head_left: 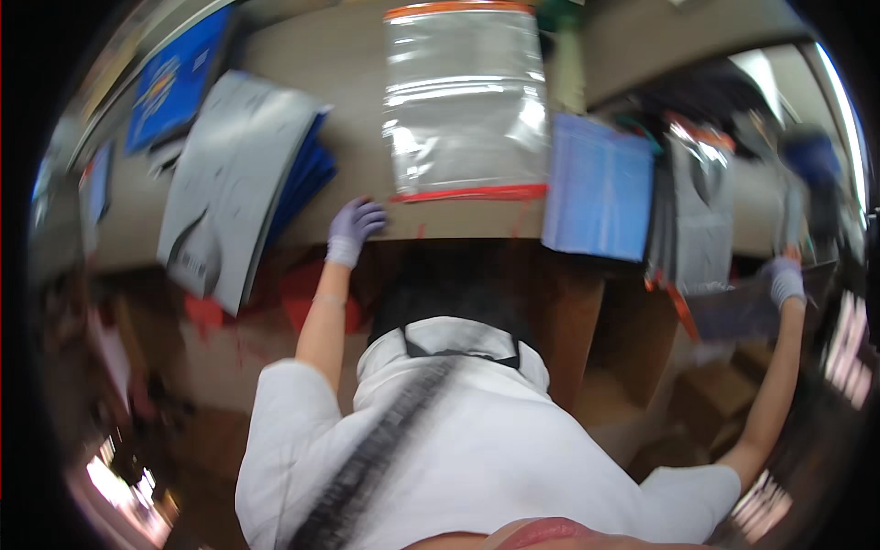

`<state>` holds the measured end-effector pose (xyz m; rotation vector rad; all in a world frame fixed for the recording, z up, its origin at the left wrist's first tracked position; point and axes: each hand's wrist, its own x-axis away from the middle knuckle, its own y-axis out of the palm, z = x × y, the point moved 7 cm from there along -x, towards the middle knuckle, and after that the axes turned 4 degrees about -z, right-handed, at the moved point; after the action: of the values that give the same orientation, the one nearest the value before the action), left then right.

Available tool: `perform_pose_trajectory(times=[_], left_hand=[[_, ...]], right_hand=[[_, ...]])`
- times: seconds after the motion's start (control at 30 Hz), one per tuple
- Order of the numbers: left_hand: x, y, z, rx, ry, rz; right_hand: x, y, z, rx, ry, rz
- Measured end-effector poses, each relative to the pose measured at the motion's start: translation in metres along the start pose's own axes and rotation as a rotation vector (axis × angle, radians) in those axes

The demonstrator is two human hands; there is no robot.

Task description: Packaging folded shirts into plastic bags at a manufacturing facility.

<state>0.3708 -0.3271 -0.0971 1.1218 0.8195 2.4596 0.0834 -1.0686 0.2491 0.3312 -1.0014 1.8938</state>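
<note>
My left hand [356,225], in a pale lavender glove, rests at the table's front edge with fingers bent slightly apart and nothing in them. Out at the far right, my right hand [784,277], gloved alike, closes on the edge of a dark see-through plastic pouch [742,313] with an orange strip, which hangs past the table edge. Blur hides its fingertips. In front of me lies a clear plastic pouch [466,110] with an orange top band and a red bottom band. To its right is a stack of light blue sheets [600,188].
Grey printed sheets [234,174] lie at left over blue folders [307,170], overhanging the edge. A blue packet [179,82] is farther back. Right of the light blue stack lie grey pouches [701,206] with orange bands. Cardboard boxes [715,399] stand below the table [357,92].
</note>
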Motion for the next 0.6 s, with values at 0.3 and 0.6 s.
perform_pose_trajectory(times=[0.3, 0.6], left_hand=[[0.111, 0.121, 0.174, -1.992, 0.934, 0.959], [0.101, 0.097, 0.207, -2.398, 0.722, 0.821]], right_hand=[[-0.210, 0.046, -0.151, 0.666, -0.499, 0.174], [-0.046, -0.128, -0.292, 0.139, -0.725, 0.388]])
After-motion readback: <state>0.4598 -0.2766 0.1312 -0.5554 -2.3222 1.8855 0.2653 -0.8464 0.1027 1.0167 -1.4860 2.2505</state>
